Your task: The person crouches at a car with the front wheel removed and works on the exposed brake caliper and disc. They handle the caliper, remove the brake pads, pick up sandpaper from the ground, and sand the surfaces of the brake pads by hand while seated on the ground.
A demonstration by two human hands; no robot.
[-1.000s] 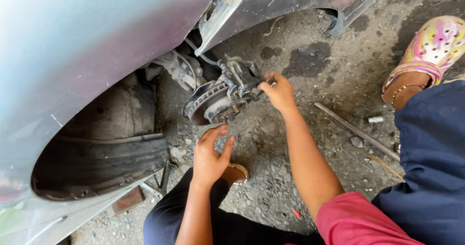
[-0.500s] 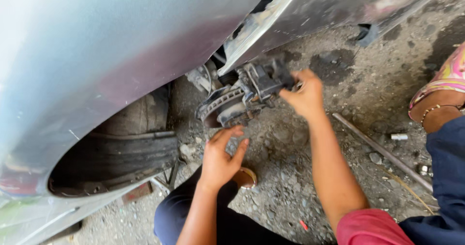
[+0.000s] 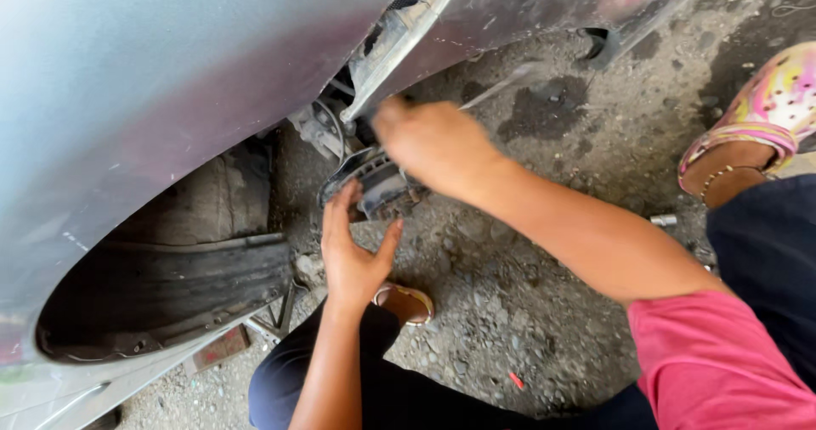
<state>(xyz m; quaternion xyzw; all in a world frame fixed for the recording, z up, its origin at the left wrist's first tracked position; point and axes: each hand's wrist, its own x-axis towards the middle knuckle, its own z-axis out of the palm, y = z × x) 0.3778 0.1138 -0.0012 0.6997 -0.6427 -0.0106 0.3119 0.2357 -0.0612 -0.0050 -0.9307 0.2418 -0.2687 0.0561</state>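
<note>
A bare brake disc with its dark caliper (image 3: 382, 190) sits under the edge of a silver car body (image 3: 170, 82), with the wheel off. My left hand (image 3: 350, 256) reaches up from below, fingers apart, its palm and fingertips against the disc's lower left edge. My right hand (image 3: 429, 145) comes in from the right and lies over the top of the caliper, blurred by motion. Its fingers curl out of sight toward the body panel's edge, so I cannot see what they grip.
The black wheel-arch liner (image 3: 170, 277) fills the lower left, with a jack stand (image 3: 276, 315) beneath it. Rough gravel ground (image 3: 527, 311) holds a small metal socket (image 3: 663, 220) and a red scrap (image 3: 516, 380). A sandalled foot (image 3: 406, 302) and a colourful clog (image 3: 756, 124) rest nearby.
My right hand has moved left from the caliper's right side to over its top. My left hand has risen to touch the disc. The view has shifted closer.
</note>
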